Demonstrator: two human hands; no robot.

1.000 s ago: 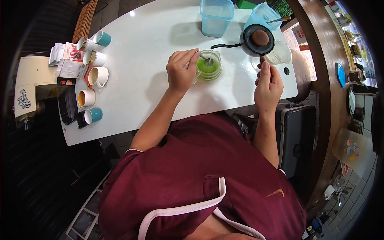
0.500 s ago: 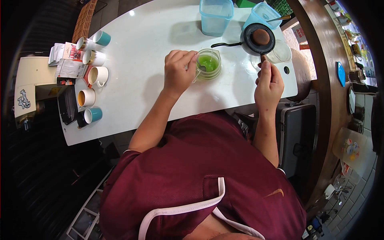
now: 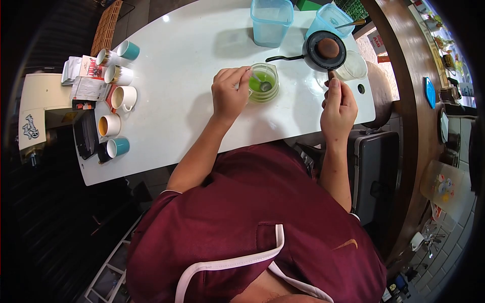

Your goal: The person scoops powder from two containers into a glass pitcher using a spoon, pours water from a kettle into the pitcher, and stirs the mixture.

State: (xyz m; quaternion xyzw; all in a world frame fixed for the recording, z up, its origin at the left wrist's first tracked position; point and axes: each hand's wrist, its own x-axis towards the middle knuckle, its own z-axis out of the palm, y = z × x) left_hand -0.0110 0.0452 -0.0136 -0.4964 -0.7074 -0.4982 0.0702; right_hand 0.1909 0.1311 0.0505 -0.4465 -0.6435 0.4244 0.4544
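My left hand [image 3: 231,96] pinches the handle of a spoon [image 3: 265,86], whose bowl sits in bright green liquid. A clear glass jug [image 3: 273,96] holds that liquid on the white table, just right of my left fingers. My right hand [image 3: 338,112] is closed round the handle of a black gooseneck kettle [image 3: 311,60]. The lid has a round brown knob, and the thin spout points left, its tip near the jug's far rim. Beside the kettle, to the right, is a clear container [image 3: 355,68].
Two light blue tubs [image 3: 273,28] [image 3: 318,25] stand at the table's far side, the right one with a spoon-like handle sticking out. Several mugs and cups [image 3: 124,98] line the left edge, by papers [image 3: 90,89] and a black tray [image 3: 87,134]. A wooden beam [image 3: 419,131] runs along the right.
The spoon has swung right within the jug, its bowl now showing more plainly. My left hand has shifted slightly right. The kettle and my right hand have hardly moved.
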